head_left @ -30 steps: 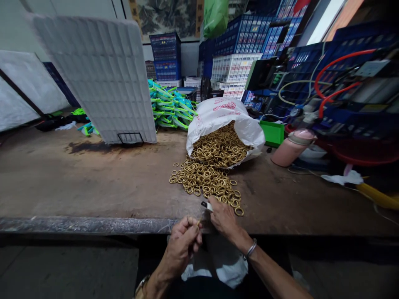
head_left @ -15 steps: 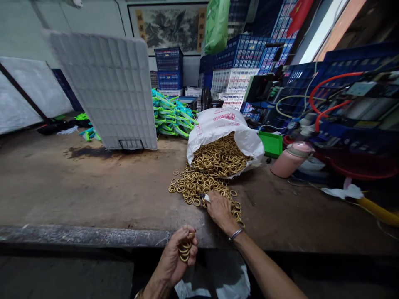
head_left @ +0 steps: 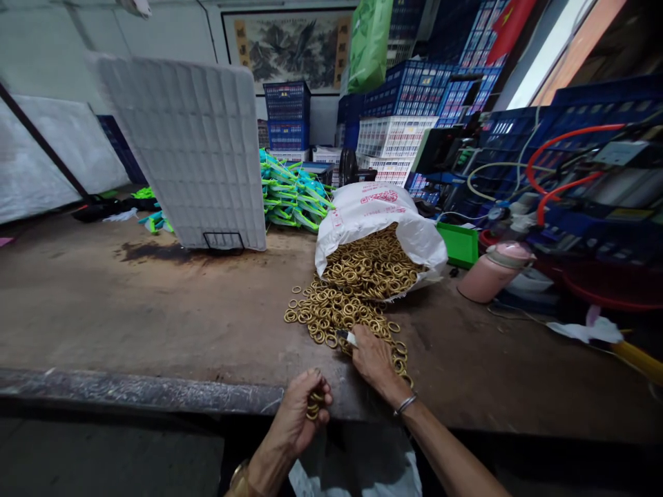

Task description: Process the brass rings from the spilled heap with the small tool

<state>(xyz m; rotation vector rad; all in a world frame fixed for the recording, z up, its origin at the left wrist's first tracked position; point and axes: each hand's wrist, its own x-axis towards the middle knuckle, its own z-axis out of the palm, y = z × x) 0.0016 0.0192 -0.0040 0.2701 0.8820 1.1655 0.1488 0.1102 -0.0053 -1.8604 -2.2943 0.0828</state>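
Observation:
Several gold-coloured rings (head_left: pixel 313 407) are in my left hand (head_left: pixel 300 414), held in its curled fingers just in front of the table edge. At the near side of a loose pile of the same rings (head_left: pixel 331 310), my right hand (head_left: pixel 376 355) reaches down with its fingers bent. A small piece with a white part and a dark tip (head_left: pixel 348 337) sticks out at its fingers; its kind is unclear. The fingertips are partly hidden. Behind the pile lies a white woven sack (head_left: pixel 367 200), its mouth towards me, full of rings that spill onto the table.
A white padded panel (head_left: pixel 191 152) stands upright on the brown table (head_left: pixel 155 310). Behind are bundled green and blue pieces (head_left: pixel 295 193) and stacked crates (head_left: pixel 398 134). To the right are a green tray (head_left: pixel 458 245), a pink bottle (head_left: pixel 494 273) and red hoses (head_left: pixel 539 159).
The view has shifted slightly, moving everything a little right in the picture. My left hand has turned and closed more over its rings. My right hand stays at the pile's near side.

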